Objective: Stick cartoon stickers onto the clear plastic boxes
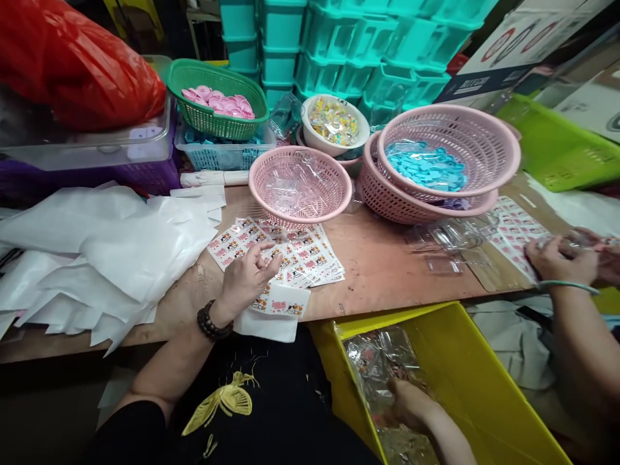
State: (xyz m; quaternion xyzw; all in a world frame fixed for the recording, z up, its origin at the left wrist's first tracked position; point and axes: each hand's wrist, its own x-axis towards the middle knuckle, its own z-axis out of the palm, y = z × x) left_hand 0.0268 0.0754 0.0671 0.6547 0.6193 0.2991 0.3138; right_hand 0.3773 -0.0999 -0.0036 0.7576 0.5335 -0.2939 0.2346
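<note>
My left hand (249,278) hovers over the sticker sheets, its fingers loosely curled and apart with nothing visible in them. Printed with small cartoon animals and pink lettering, the sticker sheets (314,258) lie fanned on the table. One sheet with its white backing (278,307) hangs over the table's front edge beside my wrist. My right hand (414,403) reaches down into a yellow bin (465,361), among clear plastic packages (371,358). Its fingertips are hidden there, so its grip does not show.
White backing sheets (111,239) pile up at left. Behind the stickers stand a pink basket (300,216) of clear plastic pieces and stacked pink baskets (504,155) with blue parts. A green basket (179,81) holds pink pieces. A co-worker's hands (564,258) are busy at right.
</note>
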